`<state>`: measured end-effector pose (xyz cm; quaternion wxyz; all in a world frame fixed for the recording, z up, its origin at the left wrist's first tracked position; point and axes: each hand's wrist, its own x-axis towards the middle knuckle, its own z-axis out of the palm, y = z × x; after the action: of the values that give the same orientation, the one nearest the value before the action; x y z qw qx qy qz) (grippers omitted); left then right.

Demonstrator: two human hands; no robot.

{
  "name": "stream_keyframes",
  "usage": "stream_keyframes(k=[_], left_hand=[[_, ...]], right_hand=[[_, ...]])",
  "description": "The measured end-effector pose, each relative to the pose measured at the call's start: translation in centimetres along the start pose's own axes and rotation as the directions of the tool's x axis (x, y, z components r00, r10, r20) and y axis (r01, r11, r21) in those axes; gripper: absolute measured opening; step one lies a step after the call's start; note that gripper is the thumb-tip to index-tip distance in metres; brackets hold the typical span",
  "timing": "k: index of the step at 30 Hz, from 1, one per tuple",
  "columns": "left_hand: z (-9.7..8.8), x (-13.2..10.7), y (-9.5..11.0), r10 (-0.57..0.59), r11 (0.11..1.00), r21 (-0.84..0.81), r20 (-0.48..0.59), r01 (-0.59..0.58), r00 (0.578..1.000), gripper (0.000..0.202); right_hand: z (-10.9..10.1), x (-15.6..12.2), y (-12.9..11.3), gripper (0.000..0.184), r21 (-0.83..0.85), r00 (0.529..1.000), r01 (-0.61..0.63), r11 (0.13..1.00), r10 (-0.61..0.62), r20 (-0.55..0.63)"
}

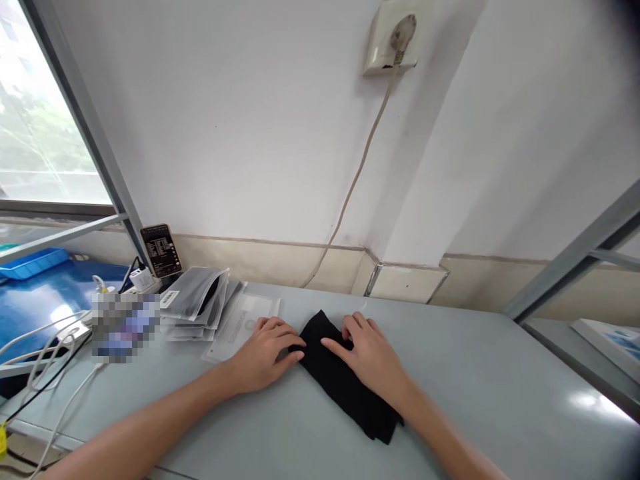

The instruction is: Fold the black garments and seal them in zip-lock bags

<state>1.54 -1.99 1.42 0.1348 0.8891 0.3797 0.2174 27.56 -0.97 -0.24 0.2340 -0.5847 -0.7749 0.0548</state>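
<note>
A folded piece of black cloth [333, 373] lies slantwise on the grey table [450, 393]; its exact kind cannot be made out. At its upper left edge, my left hand [267, 353] grips it between thumb and fingertips. My right hand [367, 353] lies over its right side, thumb and curled fingers closing on the fabric. Beside my left hand is a clear plastic bag [245, 320] with faint print, lying flat. Left of that bag sits a stack of frosted plastic packets [193, 297], the top one with dark contents and a white label.
A phone [161, 250] leans upright near the wall. White chargers [143, 279] and tangled cables [45, 360] crowd the left end, with a blue tray [33, 263] beyond. A cord [357, 173] hangs from the wall socket [395, 40]. Metal frame posts [575, 260] stand at both sides.
</note>
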Motion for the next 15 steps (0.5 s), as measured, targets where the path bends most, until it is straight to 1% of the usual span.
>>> stream_keyframes(k=[1,2,3,4,6,7,8,10,11,12,13,15], left_hand=[[-0.1,0.0,0.2,0.014,1.0,-0.013,0.009,-0.014,1.0,0.026],[-0.1,0.0,0.3,0.028,0.999,-0.022,0.017,-0.027,0.999,0.028],[-0.1,0.0,0.3,0.039,0.999,-0.027,0.022,-0.039,0.999,0.029],[0.0,0.0,0.3,0.044,0.999,-0.025,0.019,-0.044,0.999,0.031],[0.2,0.1,0.1,0.012,1.0,0.014,-0.036,-0.012,0.999,0.031],[0.2,0.1,-0.2,-0.03,0.998,0.05,-0.094,0.035,0.995,0.03],[0.3,0.2,-0.5,-0.082,0.991,0.09,-0.162,0.097,0.983,0.028],[0.3,0.3,-1.3,-0.188,0.958,0.161,-0.277,0.239,0.942,0.021],[0.3,0.2,-1.8,-0.238,0.937,0.185,-0.29,0.298,0.927,0.019],[0.2,0.2,-2.2,-0.286,0.917,0.2,-0.278,0.346,0.917,0.018],[0.2,0.1,-2.6,-0.331,0.901,0.203,-0.249,0.384,0.91,0.016],[0.1,0.0,-3.3,-0.384,0.889,0.189,-0.194,0.418,0.903,0.009]], right_hand=[[0.2,0.0,0.1,0.036,0.033,0.998,-0.063,0.997,0.063,-0.002],[0.4,0.0,0.2,0.043,0.076,0.993,-0.12,0.99,0.119,0.017],[0.5,0.0,0.3,0.049,0.122,0.986,-0.165,0.979,0.16,0.054],[0.5,0.1,0.5,0.049,0.166,0.978,-0.194,0.967,0.178,0.106],[0.3,0.2,1.0,0.037,0.256,0.964,-0.205,0.945,0.149,0.221],[0.2,0.3,1.1,0.031,0.3,0.962,-0.192,0.934,0.118,0.248],[0.1,0.4,1.3,0.028,0.341,0.965,-0.175,0.923,0.093,0.244],[-0.1,0.5,1.4,0.027,0.42,0.981,-0.156,0.894,0.092,0.17],[-0.2,0.5,1.4,0.029,0.463,0.985,-0.164,0.871,0.119,0.126],[-0.3,0.6,1.3,0.03,0.516,0.982,-0.188,0.836,0.159,0.101],[-0.4,0.6,1.2,0.029,0.579,0.973,-0.229,0.783,0.203,0.109],[-0.6,0.6,1.0,0.031,0.706,0.939,-0.334,0.624,0.282,0.196]])
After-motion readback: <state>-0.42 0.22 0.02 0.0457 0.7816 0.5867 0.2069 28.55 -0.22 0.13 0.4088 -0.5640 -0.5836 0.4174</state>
